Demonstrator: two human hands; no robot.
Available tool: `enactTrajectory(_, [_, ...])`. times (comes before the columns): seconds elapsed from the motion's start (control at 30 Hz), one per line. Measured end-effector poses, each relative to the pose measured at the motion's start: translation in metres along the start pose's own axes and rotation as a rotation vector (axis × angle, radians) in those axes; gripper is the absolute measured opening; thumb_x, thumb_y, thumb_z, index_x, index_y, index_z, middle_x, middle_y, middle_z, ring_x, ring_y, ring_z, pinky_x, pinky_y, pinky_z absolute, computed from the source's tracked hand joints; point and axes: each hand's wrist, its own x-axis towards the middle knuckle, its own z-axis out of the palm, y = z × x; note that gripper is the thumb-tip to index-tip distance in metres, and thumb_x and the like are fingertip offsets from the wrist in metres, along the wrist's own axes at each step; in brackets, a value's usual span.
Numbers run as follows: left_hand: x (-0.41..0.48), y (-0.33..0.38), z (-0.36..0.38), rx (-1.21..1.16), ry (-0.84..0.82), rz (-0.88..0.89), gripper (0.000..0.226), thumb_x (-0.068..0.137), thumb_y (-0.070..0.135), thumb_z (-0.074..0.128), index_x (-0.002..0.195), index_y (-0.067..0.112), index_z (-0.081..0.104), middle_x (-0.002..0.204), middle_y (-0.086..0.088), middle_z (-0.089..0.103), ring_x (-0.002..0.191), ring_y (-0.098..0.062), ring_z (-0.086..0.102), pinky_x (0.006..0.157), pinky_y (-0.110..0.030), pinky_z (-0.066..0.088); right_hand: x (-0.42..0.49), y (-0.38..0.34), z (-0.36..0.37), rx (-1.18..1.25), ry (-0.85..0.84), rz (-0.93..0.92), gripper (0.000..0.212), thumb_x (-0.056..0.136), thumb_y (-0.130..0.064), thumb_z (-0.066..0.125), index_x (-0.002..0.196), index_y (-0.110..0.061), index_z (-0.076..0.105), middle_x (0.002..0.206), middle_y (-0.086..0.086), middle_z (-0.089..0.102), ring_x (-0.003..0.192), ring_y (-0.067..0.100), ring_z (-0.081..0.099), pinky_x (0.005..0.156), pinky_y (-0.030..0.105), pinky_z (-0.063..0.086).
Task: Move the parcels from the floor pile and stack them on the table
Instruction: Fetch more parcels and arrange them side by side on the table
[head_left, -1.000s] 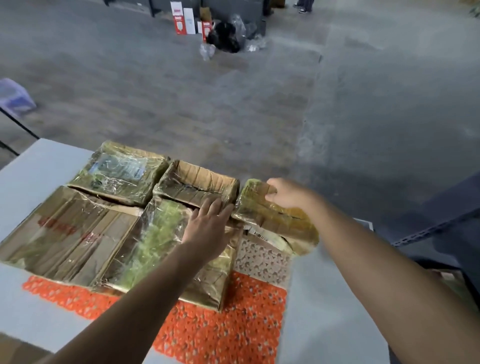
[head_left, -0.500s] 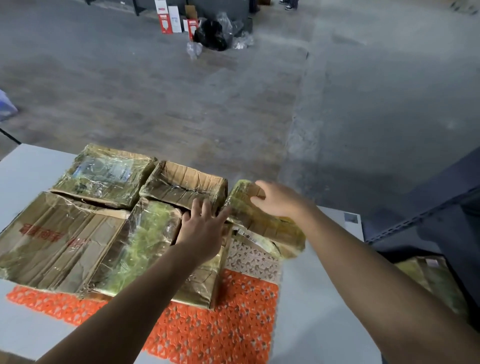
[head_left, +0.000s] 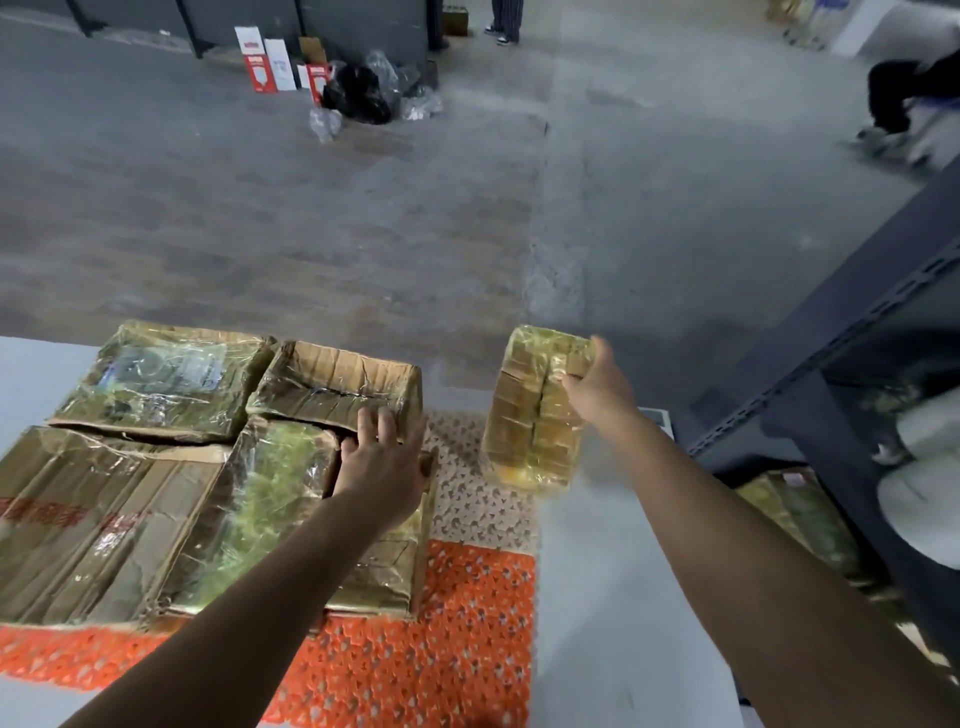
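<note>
Several tape-wrapped cardboard parcels lie side by side on the white table (head_left: 613, 597), over an orange and white perforated mat (head_left: 441, 649). My right hand (head_left: 597, 384) holds a small yellowish wrapped parcel (head_left: 535, 405) by its right side, lifted and tilted over the table's far right part, apart from the others. My left hand (head_left: 384, 462) rests with spread fingers on the near edge of the middle rear parcel (head_left: 332, 384) and the green-tinted parcel (head_left: 270, 499) in front of it. A large flat parcel (head_left: 88, 519) with red print lies at the left.
A dark metal rack (head_left: 831, 374) stands at the right, with another wrapped parcel (head_left: 800, 519) on the floor beside it. Grey concrete floor stretches beyond the table. Boxes and black bags (head_left: 358, 88) sit far back. A person (head_left: 904, 98) crouches at the far right.
My right hand has carried the small parcel away from the group, to the right and upward, turning it more upright. My left hand stays on the middle parcels.
</note>
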Motion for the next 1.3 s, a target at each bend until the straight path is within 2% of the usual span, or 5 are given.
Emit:
enactTrajectory(0.3, [0.002,-0.003,0.004,-0.010,0.006,0.012,0.065,0.099,0.041,0.032,0.153,0.028,-0.002,0.158,-0.022,0.001,0.144,-0.046,0.001,0.111,-0.056,0.027,-0.026,0.021,0.021,0.788,-0.073,0.407,0.053,0.092,-0.003,0.057,0.139,0.003,0.035,0.116,0.017,0.056,0.078,0.024,0.065,0.052,0.025,0.056])
enactTrajectory(0.53, [0.004,-0.006,-0.001,0.044,0.002,0.070,0.070,0.099,0.045,0.033,0.152,0.031,-0.010,0.160,-0.012,-0.015,0.143,-0.049,0.002,0.106,-0.054,0.034,-0.046,0.016,0.022,-0.093,-0.047,0.259,0.058,0.083,-0.053,0.052,0.113,-0.005,0.061,0.101,0.011,0.068,0.083,0.027,0.068,0.078,0.038,0.058])
enactTrajectory(0.9, [0.003,-0.006,-0.002,0.076,-0.010,0.089,0.069,0.099,0.038,0.033,0.153,0.030,-0.009,0.159,-0.015,-0.014,0.141,-0.053,0.002,0.108,-0.055,0.035,-0.055,0.025,0.018,-0.278,-0.221,0.136,0.049,0.104,-0.036,0.030,0.073,-0.005,0.053,0.085,0.012,0.068,0.076,0.026,0.067,0.065,0.028,0.047])
enactTrajectory(1.07, [0.003,-0.007,-0.009,0.121,-0.009,0.082,0.071,0.097,0.041,0.037,0.153,0.031,-0.006,0.160,-0.015,-0.009,0.142,-0.049,0.008,0.109,-0.057,0.030,-0.060,0.021,0.038,-0.356,0.038,0.049,0.035,0.103,-0.020,0.035,0.136,-0.010,0.041,0.121,0.015,0.058,0.104,0.032,0.060,0.070,0.035,0.040])
enactTrajectory(1.3, [0.003,-0.009,-0.010,0.137,0.061,0.097,0.071,0.096,0.043,0.043,0.153,0.029,0.004,0.159,-0.016,0.003,0.143,-0.037,0.016,0.112,-0.054,0.024,-0.065,0.023,0.022,-0.342,-0.039,-0.094,0.042,0.103,-0.025,0.032,0.142,-0.010,0.036,0.118,0.013,0.060,0.099,0.028,0.059,0.069,0.031,0.037])
